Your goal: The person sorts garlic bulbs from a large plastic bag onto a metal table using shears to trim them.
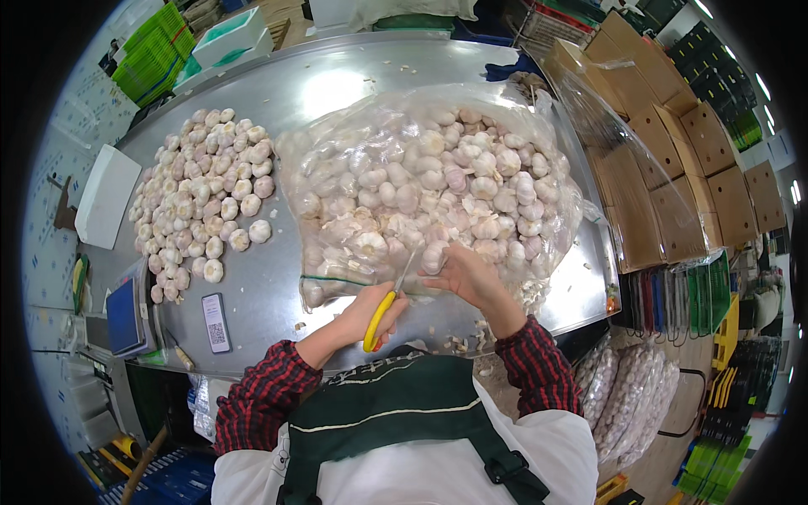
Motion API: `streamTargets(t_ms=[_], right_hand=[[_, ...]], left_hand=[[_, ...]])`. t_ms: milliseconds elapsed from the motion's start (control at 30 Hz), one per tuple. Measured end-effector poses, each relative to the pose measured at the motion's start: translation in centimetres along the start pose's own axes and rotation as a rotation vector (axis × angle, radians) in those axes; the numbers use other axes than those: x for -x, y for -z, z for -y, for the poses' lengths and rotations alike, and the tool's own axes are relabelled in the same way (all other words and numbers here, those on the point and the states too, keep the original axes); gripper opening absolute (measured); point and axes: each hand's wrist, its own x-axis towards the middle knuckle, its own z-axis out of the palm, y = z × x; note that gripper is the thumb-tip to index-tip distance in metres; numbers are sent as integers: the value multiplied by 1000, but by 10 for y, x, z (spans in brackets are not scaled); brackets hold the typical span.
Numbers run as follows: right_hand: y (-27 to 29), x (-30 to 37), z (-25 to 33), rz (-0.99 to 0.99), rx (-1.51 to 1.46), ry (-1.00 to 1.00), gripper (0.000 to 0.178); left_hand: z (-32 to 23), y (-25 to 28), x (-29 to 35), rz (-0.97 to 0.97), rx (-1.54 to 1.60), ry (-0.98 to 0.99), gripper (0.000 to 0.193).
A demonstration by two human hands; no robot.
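My left hand [383, 307] is closed around the yellow handle of a pair of scissors [377, 325]. Their blades point up and away, close beside a garlic bulb [433, 257]. That bulb sits in the fingers of my right hand [470, 276], which are closed on it. Just beyond both hands lies a large clear plastic bag [337, 143], opened out over a heap of loose garlic bulbs [484, 187]. Bits of dry skin lie among them. On the left of the metal table [261, 332] is a second pile of garlic bulbs [189, 189], with short-cut stems.
A phone [216, 323] and a slim tool with a wooden handle [182, 357] lie at the near left, by a blue-faced device [126, 316]. A white foam lid [108, 197] leans at the left edge. Cardboard boxes [673, 160] stand right; filled net bags [635, 400] rest below.
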Motion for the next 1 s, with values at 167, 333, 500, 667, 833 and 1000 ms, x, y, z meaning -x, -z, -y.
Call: streamTargets(t_ms=[167,333,500,667,833,1000], right_hand=[[36,-53,14,-172,622,292,28],[-5,-115,54,-67,1752,862,24],[6,-130,55,-127,1947,660,39],[-16,-72,42,-232,1276,848,57],[-68,-15,23,-235,1172,1058,60],[-74,3,35,-299,1436,947,58]], left_hand=[[20,13,6,-179,319,-105,20],[32,34,17,-261,541,-219,28],[34,50,13,-384,475,-231,35],[-2,45,-11,-403,712,-229,36],[-34,40,-35,-340,608,-298,40],[-62,35,-31,-467,-79,-441,43]])
